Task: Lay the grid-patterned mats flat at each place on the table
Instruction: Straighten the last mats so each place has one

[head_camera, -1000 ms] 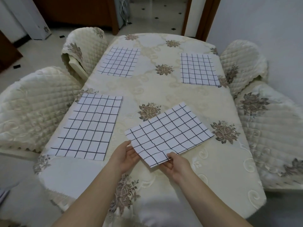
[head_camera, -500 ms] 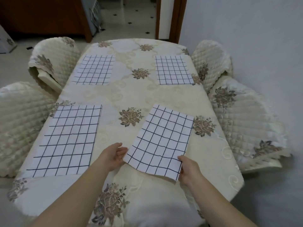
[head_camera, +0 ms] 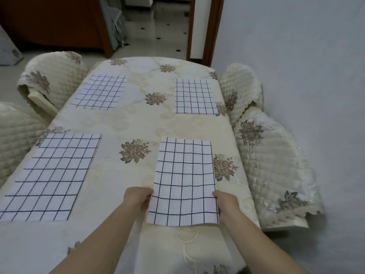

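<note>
A person's two bare hands grip the white, black-gridded fabric mat (head_camera: 184,182) at the near right place of a long table draped in a cream cloth embroidered with brown flowers (head_camera: 138,123). The left hand (head_camera: 137,196) pinches the mat's left edge close to its near corner, while the right hand (head_camera: 226,202) clasps the right edge opposite; both sets of fingers are closed on the fabric. The mat lies squared to the table's length, its near end close to the table's front edge and its right side touching a brown embroidered flower (head_camera: 224,167). Three matching gridded mats lie flat at the other places: near left (head_camera: 53,175), far left (head_camera: 100,91) and far right (head_camera: 195,96), all well apart from one another. Chairs in quilted cream covers (head_camera: 274,165) stand along both long sides, and a tiled floor (head_camera: 158,26) shows through the doorway beyond.
</note>
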Demonstrator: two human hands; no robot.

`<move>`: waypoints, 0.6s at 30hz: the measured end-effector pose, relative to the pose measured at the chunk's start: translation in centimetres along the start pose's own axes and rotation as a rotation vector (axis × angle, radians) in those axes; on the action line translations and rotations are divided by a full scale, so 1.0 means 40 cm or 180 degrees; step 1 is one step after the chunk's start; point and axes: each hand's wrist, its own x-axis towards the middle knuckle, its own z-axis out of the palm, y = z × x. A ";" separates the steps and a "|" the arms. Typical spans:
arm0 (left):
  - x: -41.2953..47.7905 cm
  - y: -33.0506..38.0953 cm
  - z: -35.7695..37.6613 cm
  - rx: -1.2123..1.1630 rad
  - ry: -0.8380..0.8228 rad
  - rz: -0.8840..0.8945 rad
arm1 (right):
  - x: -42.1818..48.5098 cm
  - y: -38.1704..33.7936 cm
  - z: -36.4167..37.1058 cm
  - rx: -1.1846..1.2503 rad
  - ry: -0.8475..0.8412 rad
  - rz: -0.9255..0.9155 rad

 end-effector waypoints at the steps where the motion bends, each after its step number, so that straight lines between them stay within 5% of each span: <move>1: 0.007 -0.009 0.014 0.0004 0.0134 0.0044 | 0.010 -0.014 -0.008 -0.0042 -0.0015 -0.0003; 9: -0.034 -0.022 0.123 -0.0292 0.0679 0.0329 | 0.127 -0.078 -0.035 -0.0548 -0.0293 -0.0349; 18: 0.018 0.009 0.182 -0.0261 0.0479 0.0303 | 0.211 -0.126 -0.071 -0.0275 -0.0215 -0.0344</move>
